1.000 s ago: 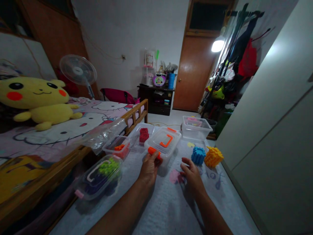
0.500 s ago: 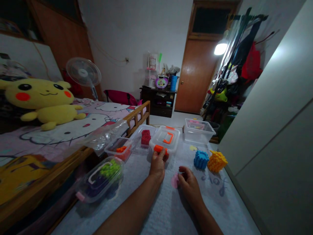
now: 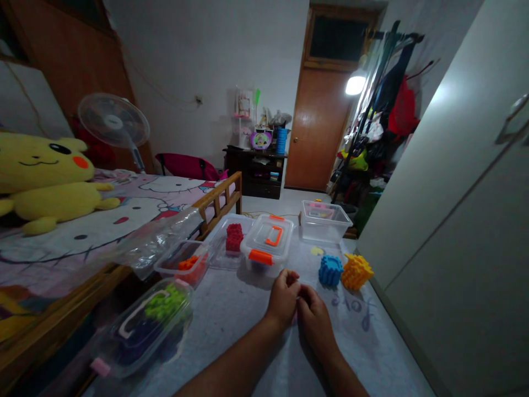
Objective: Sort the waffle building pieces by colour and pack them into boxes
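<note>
My left hand (image 3: pixel 284 298) and my right hand (image 3: pixel 314 312) meet over the cloth-covered table, fingertips touching and fingers curled in. Whatever lies between them, if anything, is hidden. Just beyond stands a clear lidded box (image 3: pixel 266 242) with orange latches and an orange handle, its lid on. To the right of my hands sit a blue block stack (image 3: pixel 330 271) and a yellow block stack (image 3: pixel 356 272), touching or nearly so. A red block stack (image 3: pixel 234 238) rests in a shallow clear tray (image 3: pixel 215 256) left of the lidded box.
At the left, an open clear box (image 3: pixel 165 267) holds orange blocks (image 3: pixel 189 263). Nearer, a clear lidded box (image 3: pixel 103 347) contains green and dark purple pieces. Another clear box (image 3: pixel 326 225) stands at the table's far end. A bed rail (image 3: pixel 219 201) borders the left, a white cabinet (image 3: pixel 446 231) the right.
My left hand has let go of the lidded box's front orange latch and come back to my right hand. The view has turned slightly right.
</note>
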Tool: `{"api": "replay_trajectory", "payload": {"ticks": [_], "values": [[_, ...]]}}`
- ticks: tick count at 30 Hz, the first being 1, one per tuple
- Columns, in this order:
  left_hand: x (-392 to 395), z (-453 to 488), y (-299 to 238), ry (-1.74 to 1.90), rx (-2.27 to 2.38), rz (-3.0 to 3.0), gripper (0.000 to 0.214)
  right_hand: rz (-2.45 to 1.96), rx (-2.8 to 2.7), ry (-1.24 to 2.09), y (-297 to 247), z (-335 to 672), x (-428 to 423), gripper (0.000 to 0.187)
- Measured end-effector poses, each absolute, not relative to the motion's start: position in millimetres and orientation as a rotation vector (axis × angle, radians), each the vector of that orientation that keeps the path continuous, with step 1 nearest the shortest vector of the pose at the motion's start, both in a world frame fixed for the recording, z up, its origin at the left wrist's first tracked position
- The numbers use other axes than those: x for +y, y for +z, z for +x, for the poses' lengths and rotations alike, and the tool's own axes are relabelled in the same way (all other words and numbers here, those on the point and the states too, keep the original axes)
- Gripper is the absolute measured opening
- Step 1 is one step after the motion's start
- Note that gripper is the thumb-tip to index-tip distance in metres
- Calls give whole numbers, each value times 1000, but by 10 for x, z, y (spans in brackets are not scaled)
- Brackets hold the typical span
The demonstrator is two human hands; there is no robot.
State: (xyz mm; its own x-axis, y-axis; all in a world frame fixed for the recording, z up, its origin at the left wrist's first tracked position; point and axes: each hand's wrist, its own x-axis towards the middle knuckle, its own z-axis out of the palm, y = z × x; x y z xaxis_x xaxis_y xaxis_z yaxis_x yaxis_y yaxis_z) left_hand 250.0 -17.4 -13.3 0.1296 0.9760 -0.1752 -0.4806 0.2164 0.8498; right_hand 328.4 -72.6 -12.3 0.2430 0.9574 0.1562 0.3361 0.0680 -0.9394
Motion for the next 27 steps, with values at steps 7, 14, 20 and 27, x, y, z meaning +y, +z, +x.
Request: {"api": "replay_trajectory", "payload": {"ticks": [7, 14, 20, 27], "values": [[165, 2715, -99, 1196, 1050, 1157, 15, -1589, -1353, 261, 261, 3530, -650, 32], [520, 2943, -130, 1296, 1145, 1297, 26, -2033, -1894, -159, 925, 4137, 101, 41], [759, 3102, -161, 1299, 1149, 1364, 32, -2195, -1966, -195, 930, 4349, 676, 53], [964, 3468, 168, 1256, 1379, 1919, 55, -2300, -1966, -205, 869, 4471, 907, 59]]}}
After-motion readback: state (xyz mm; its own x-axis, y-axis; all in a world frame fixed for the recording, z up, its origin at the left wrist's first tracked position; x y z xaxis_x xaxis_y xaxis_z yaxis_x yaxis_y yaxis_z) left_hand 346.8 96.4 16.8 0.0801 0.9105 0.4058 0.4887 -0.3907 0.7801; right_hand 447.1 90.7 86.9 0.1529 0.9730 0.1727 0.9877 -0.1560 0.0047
